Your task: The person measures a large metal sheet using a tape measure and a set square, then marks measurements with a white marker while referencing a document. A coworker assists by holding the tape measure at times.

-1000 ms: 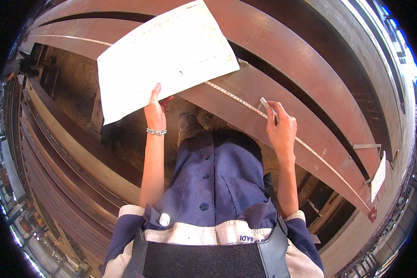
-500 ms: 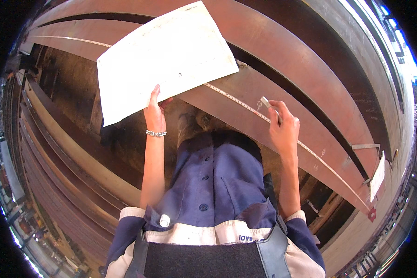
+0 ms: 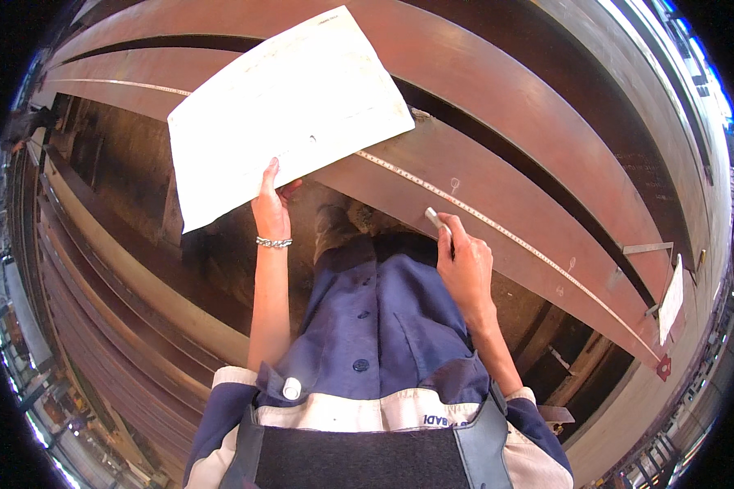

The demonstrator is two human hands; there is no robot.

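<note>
Barely changed from half a second ago: large white paper sheet point(image 3: 289, 110) held at the same tilt, small white chalk stick point(image 3: 432, 218) a touch lower along the beam. Left hand point(image 3: 271, 208) raised at about 11 o'clock from the chest, thumb and fingers pinching the sheet's lower edge; silver chain bracelet point(image 3: 274, 242) on the wrist. Sheet's long axis running from 8 o'clock up to 2 o'clock, far corner lying over the long rust-brown steel beam point(image 3: 497, 122). Right hand point(image 3: 466, 265) at 1 o'clock, closed round the chalk stick, its tip pointing up toward 11 o'clock and sitting just beside the thin yellow measuring tape point(image 3: 506, 232). Tape stretched along the beam's flange from 10 o'clock down to 4 o'clock, partly hidden under the sheet. Faint chalk marks near the tape. Blue work shirt point(image 3: 375, 326) below.
</note>
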